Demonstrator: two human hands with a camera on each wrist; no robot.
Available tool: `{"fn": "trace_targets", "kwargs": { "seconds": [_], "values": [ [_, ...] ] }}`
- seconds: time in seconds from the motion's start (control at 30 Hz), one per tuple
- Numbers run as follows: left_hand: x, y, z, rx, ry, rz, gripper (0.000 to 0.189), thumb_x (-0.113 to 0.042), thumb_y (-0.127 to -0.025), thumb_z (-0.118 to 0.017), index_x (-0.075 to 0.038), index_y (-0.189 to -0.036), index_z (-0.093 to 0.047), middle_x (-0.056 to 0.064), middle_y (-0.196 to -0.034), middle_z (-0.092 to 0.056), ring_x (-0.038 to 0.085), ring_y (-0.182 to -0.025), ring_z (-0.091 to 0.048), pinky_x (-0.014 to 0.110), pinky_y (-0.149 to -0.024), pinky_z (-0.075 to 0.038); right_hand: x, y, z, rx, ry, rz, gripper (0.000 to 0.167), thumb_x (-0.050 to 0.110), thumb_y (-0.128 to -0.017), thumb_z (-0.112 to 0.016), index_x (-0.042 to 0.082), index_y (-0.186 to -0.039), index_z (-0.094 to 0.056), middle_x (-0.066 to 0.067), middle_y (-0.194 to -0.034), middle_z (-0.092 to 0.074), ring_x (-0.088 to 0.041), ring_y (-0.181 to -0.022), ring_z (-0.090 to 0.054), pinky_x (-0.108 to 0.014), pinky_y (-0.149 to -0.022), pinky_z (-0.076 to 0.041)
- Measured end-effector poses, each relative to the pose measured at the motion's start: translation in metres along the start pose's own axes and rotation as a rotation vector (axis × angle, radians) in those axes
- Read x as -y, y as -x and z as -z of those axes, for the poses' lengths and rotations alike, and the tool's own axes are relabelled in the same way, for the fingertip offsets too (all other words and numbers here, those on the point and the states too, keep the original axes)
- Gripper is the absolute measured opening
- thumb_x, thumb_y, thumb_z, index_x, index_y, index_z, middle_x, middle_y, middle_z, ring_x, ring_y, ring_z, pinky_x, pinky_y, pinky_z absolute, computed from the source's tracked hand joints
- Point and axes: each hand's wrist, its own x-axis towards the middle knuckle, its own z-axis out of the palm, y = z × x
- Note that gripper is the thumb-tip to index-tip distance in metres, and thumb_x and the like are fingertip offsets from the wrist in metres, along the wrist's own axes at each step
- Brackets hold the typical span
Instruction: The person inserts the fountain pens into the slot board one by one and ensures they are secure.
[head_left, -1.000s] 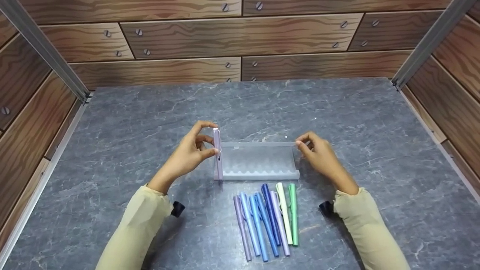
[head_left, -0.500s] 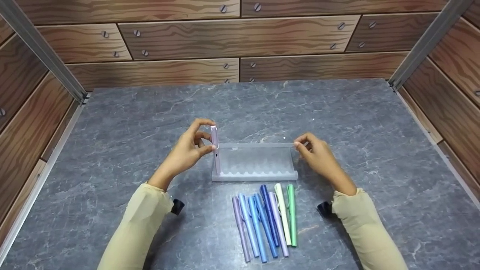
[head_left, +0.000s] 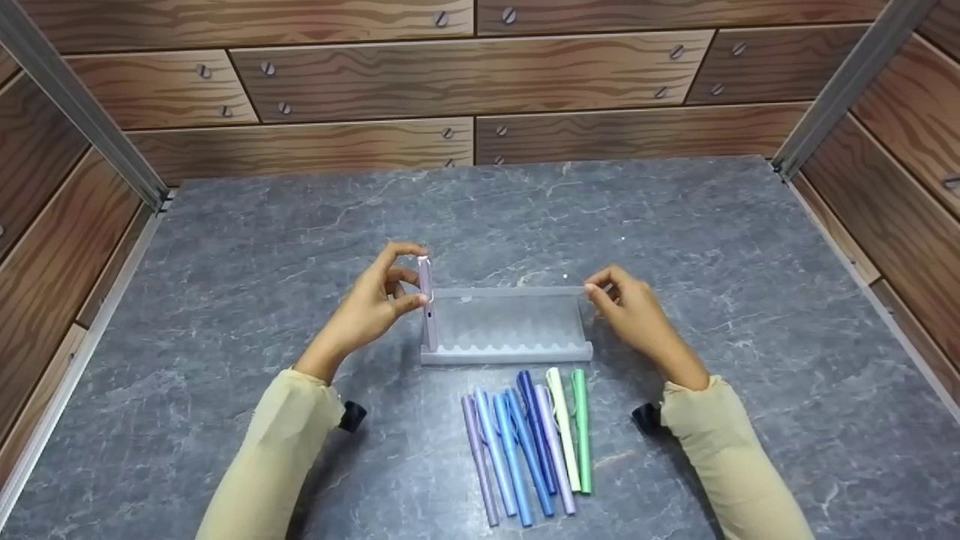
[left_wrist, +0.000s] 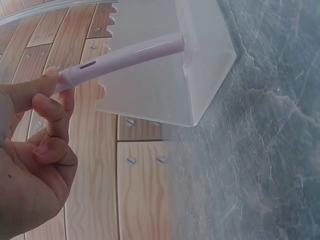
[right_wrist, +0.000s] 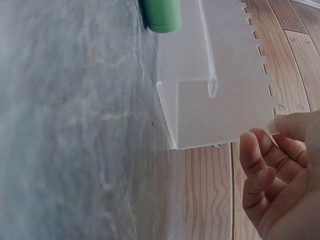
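A frosted translucent pen stand (head_left: 510, 322) with a scalloped edge rests mid-table. My left hand (head_left: 371, 304) holds a lilac pen (head_left: 428, 319) near its cap end, thumb on its side and a fingertip over its top. The pen leans along the stand's left end, its lower tip behind the front lip; in the left wrist view the barrel (left_wrist: 130, 56) reaches into the trough. At the stand's upper right corner, my right hand (head_left: 630, 307) pinches the edge between thumb and finger, as the right wrist view shows with that hand (right_wrist: 285, 172) at the scalloped sheet (right_wrist: 225, 115).
In front of the stand lie several capped pens side by side, among them a purple pen (head_left: 480, 465), a dark blue pen (head_left: 540, 439), a cream pen (head_left: 564, 431) and a green pen (head_left: 582, 435). Wood-patterned panels (head_left: 472, 82) border the grey marbled table (head_left: 300, 217).
The lilac pen's lower end has gone from over the front lip to behind it, into the trough. My right hand keeps its place at the corner. The head view has shifted slightly.
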Motion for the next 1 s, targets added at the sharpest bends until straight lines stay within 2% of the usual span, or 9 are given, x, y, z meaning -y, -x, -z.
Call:
{"fn": "trace_targets", "kwargs": {
  "seconds": [0.1,0.3,0.5,0.63,0.87,1.0],
  "values": [
    [0.001,-0.001,0.0,-0.001,-0.009,0.001,0.054,0.0,-0.085,-0.068,-0.017,-0.132,-0.046,0.017,-0.101,-0.067,0.017,-0.068,-0.049,0.024,-0.06,-0.039,0.0,0.0,0.0,-0.009,0.005,0.007,0.014,0.011,-0.095,-0.059,-0.001,-0.099,-0.062,-0.015,-0.086,-0.065,-0.018,-0.062,-0.06,-0.017,-0.052,-0.043],
    [0.004,-0.003,-0.002,0.016,-0.009,-0.005,0.054,0.001,-0.085,-0.068,-0.016,-0.131,-0.045,0.017,-0.099,-0.067,0.017,-0.068,-0.049,0.024,-0.061,-0.04,0.0,0.0,0.0,-0.023,0.007,0.021,0.014,0.011,-0.095,-0.059,-0.002,-0.099,-0.062,-0.016,-0.086,-0.066,-0.007,-0.06,-0.056,-0.016,-0.052,-0.043],
    [0.01,-0.002,-0.003,0.03,-0.001,0.017,0.056,0.001,-0.083,-0.069,-0.015,-0.132,-0.045,0.018,-0.098,-0.069,0.017,-0.067,-0.049,0.024,-0.062,-0.041,0.0,0.001,0.0,0.002,0.007,0.002,0.015,0.014,-0.096,-0.058,-0.001,-0.1,-0.061,-0.015,-0.087,-0.066,-0.019,-0.063,-0.06,-0.018,-0.054,-0.045],
    [0.011,-0.002,-0.003,0.033,-0.013,0.005,0.055,0.001,-0.083,-0.07,-0.015,-0.131,-0.046,0.018,-0.098,-0.069,0.017,-0.067,-0.049,0.025,-0.062,-0.041,0.001,0.0,0.001,0.002,-0.001,0.001,0.015,0.014,-0.096,-0.058,-0.001,-0.1,-0.061,-0.015,-0.086,-0.065,-0.024,-0.063,-0.061,-0.019,-0.053,-0.044],
    [0.011,-0.001,-0.005,0.048,-0.066,-0.011,0.049,-0.002,-0.087,-0.066,-0.016,-0.13,-0.047,0.017,-0.098,-0.069,0.019,-0.071,-0.054,0.026,-0.063,-0.044,0.0,0.0,-0.002,-0.034,0.028,0.019,0.017,0.016,-0.096,-0.058,-0.001,-0.099,-0.062,-0.015,-0.087,-0.066,-0.009,-0.062,-0.057,-0.018,-0.053,-0.044],
    [0.01,0.001,-0.005,0.052,-0.098,0.0,0.048,-0.003,-0.089,-0.065,-0.019,-0.131,-0.048,0.017,-0.101,-0.069,0.02,-0.072,-0.055,0.028,-0.063,-0.044,0.0,0.0,-0.003,-0.036,0.028,0.025,0.015,0.014,-0.095,-0.059,-0.001,-0.099,-0.062,-0.015,-0.087,-0.067,-0.015,-0.062,-0.06,-0.018,-0.052,-0.044]
  ]
}}
